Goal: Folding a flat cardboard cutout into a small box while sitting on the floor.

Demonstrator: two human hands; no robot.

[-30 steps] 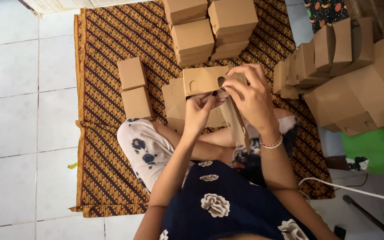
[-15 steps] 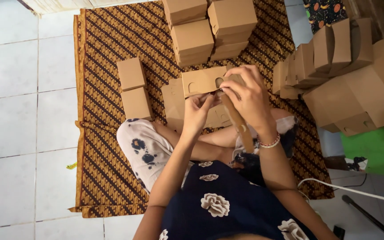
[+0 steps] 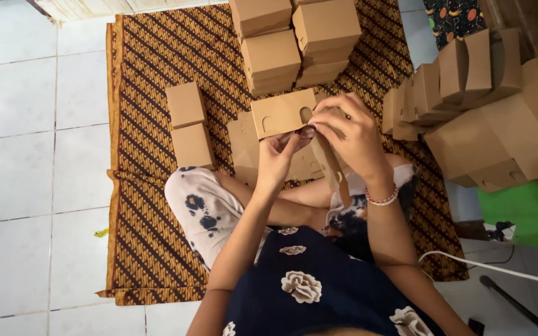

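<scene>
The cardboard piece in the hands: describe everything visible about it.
The cardboard piece is plain brown card, an unfinished box held up above the lap. Its broad flat panel faces the camera and shows a small arched cut and a rounded slot near its right edge. A narrow strip hangs down from its right side. The left hand pinches its lower edge; the right hand grips and covers its right end.

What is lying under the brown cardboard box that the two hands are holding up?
Under the cardboard box held by the left hand and right hand lie flat cardboard pieces on the patterned mat. The box and hands cover most of them.
</scene>
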